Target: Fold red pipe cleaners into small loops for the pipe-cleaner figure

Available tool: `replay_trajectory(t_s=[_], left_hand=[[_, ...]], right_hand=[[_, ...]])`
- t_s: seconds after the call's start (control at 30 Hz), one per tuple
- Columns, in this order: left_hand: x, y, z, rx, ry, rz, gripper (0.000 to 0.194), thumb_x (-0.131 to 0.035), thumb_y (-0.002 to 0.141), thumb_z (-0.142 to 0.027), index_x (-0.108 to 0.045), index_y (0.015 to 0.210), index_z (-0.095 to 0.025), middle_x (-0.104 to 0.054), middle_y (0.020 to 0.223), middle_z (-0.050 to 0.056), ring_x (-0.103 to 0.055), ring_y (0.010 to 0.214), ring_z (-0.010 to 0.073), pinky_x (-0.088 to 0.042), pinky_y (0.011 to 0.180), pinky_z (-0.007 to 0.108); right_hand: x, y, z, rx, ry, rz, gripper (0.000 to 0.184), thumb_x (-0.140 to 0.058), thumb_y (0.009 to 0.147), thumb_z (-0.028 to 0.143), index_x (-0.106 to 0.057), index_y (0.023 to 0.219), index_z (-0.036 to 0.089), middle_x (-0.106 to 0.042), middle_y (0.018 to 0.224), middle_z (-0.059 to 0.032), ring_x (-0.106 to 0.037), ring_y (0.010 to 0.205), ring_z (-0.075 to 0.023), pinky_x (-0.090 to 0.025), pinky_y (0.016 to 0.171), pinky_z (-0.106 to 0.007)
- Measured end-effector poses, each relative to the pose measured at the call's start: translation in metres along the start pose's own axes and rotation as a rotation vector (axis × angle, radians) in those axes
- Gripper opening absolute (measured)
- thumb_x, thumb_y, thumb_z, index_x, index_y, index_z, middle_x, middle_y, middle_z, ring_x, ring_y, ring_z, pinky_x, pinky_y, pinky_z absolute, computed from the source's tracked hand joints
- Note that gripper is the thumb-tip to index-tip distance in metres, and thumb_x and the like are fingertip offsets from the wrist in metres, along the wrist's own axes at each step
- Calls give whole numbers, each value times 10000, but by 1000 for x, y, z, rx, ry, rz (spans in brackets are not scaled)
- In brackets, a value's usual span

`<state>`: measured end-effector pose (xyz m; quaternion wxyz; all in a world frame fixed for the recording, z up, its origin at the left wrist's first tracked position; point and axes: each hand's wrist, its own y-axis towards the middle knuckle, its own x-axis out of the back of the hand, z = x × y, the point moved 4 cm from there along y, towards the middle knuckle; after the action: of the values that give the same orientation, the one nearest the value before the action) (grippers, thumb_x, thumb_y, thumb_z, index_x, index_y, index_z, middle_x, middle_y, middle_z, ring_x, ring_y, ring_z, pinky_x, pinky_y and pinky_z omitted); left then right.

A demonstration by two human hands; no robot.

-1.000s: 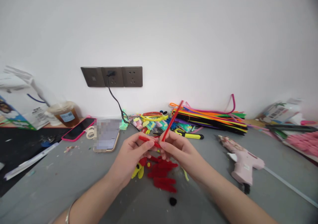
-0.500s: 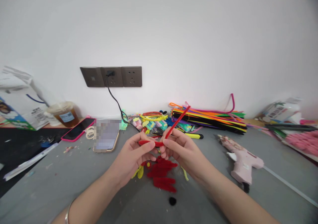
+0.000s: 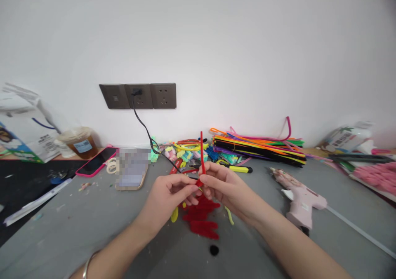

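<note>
Between my two hands is a red pipe cleaner [image 3: 202, 151], its long free end pointing straight up. My right hand [image 3: 224, 182] pinches it at the bend, thumb against fingers. My left hand [image 3: 173, 194] grips its lower part, mostly hidden behind the fingertips. Beneath the hands, folded red pipe cleaner pieces [image 3: 202, 219] lie on the grey table [image 3: 148, 254]. Yellow pipe cleaner bits [image 3: 175, 214] lie beside them, and a small black pompom-like piece [image 3: 214, 250] sits nearer to me.
A pink glue gun [image 3: 305, 202] lies at right. Behind are a pipe cleaner bundle [image 3: 260, 147], a yellow cutter [image 3: 240, 169] and small colourful pieces [image 3: 188, 151]. Two phones, one pink-edged [image 3: 97, 162] and one pale-cased [image 3: 133, 172], and a drink cup [image 3: 81, 143] stand left.
The pipe cleaner's free end has swung from leaning right to upright. My left hand has shifted its hold towards the bend, and the stretch between my hands is now mostly covered.
</note>
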<state>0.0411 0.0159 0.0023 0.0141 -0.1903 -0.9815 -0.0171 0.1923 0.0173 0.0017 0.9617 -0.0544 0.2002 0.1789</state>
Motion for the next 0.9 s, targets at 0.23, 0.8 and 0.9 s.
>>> replay_trajectory(t_s=[0.23,0.8,0.9], left_hand=[[-1,2,-2,50,-87,55,186,-770,781,-298,-806,913,-170,-781,821,88,-688,640,138,-547,613,212],[1,1,-4,85,-88,15,200,-771,788,-349,-808,744,-158,-769,708,93,-647,557,128,-525,555,199],[1,1,-4,86,-69,38,194,-761,798,-346,-809,749,-165,-767,702,90,-653,561,131,-526,553,199]], right_hand=[[5,2,3,2,-27,-110,423,-908,637,446,-615,724,153,-629,561,42,-552,487,-65,-419,509,-179],[10,-1,9,18,-46,-44,318,-883,704,358,-695,869,162,-698,670,20,-660,585,-92,-492,558,-180],[15,-1,10,-1,-82,-13,289,-875,720,346,-717,863,151,-716,672,-1,-685,610,-108,-514,565,-185]])
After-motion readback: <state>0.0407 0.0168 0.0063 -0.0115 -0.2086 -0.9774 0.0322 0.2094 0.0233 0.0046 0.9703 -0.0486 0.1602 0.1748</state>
